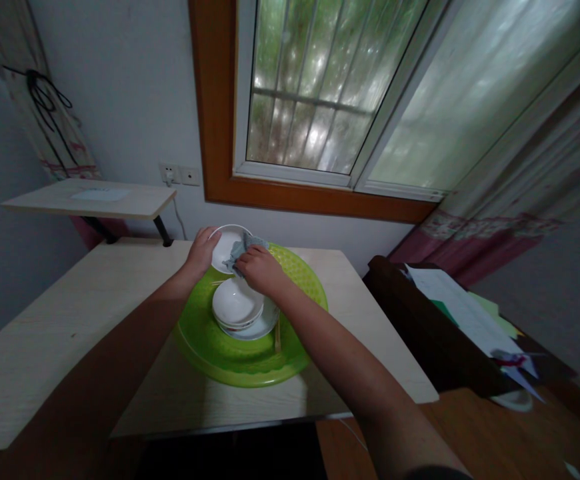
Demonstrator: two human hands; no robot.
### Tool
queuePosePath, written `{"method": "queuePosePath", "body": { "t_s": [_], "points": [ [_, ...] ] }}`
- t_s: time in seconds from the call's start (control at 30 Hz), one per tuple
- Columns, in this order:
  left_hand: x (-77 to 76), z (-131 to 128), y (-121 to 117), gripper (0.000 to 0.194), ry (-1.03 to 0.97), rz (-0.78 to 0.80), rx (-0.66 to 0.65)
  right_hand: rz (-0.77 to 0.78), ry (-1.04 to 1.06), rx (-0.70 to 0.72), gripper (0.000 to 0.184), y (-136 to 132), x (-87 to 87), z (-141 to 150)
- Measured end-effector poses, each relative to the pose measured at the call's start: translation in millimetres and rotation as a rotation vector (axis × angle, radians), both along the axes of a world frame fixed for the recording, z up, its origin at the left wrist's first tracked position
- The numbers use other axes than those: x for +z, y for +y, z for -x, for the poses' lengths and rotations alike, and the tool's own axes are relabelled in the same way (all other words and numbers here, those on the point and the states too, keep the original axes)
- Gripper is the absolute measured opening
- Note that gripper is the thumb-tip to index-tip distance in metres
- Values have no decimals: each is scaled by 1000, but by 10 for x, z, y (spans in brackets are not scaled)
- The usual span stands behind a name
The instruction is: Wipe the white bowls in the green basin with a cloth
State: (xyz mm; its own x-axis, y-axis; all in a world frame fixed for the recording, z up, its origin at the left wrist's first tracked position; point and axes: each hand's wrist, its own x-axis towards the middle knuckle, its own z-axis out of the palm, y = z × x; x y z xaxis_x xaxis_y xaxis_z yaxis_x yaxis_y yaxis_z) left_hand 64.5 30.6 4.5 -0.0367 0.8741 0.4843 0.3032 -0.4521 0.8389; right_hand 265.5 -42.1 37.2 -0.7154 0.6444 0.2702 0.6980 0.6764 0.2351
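My left hand [203, 251] grips the left rim of a white bowl [223, 251], which is tilted up over the far side of a green plastic basin [250, 375]. In my right hand [259, 268] a grey-blue cloth [240, 250] is bunched and pressed against the inside of that bowl. Below my hands, a small stack of white bowls [237, 301] sits on a white plate [260, 328] in the basin. Wooden chopsticks [277, 337] lie beside the plate, partly hidden by it and by my right forearm.
The basin stands on a pale wooden table [135, 280]. A raised shelf [90, 199] on black legs is at the table's back left. Wall sockets [180, 175] and a barred window [315, 87] are behind. Right of the table, papers [460, 310] lie on a dark brown piece of furniture [410, 327].
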Motion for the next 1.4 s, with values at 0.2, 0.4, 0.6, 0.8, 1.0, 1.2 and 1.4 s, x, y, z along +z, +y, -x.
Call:
{"method": "queuePosePath", "body": {
  "t_s": [0.2,0.4,0.6,0.8,1.0,1.2,1.4],
  "points": [
    [-2,-19,-18,33,139,-84,-9,228,229,144,40,20,-166,130],
    [-12,4,4,34,152,-153,37,290,326,158,40,35,-121,110],
    [-20,16,30,32,130,-154,103,223,340,-203,28,38,75,-86],
    [-17,26,40,29,141,-127,115,165,725,-491,35,253,13,-355],
    [32,22,-20,29,168,-130,75,135,980,-691,34,399,-39,-536],
    [41,1,-45,33,233,-186,-56,257,1049,-594,31,399,-126,-403],
    [10,-4,-28,34,253,-226,-75,489,1094,-274,40,326,-211,-212]
  ]
}}
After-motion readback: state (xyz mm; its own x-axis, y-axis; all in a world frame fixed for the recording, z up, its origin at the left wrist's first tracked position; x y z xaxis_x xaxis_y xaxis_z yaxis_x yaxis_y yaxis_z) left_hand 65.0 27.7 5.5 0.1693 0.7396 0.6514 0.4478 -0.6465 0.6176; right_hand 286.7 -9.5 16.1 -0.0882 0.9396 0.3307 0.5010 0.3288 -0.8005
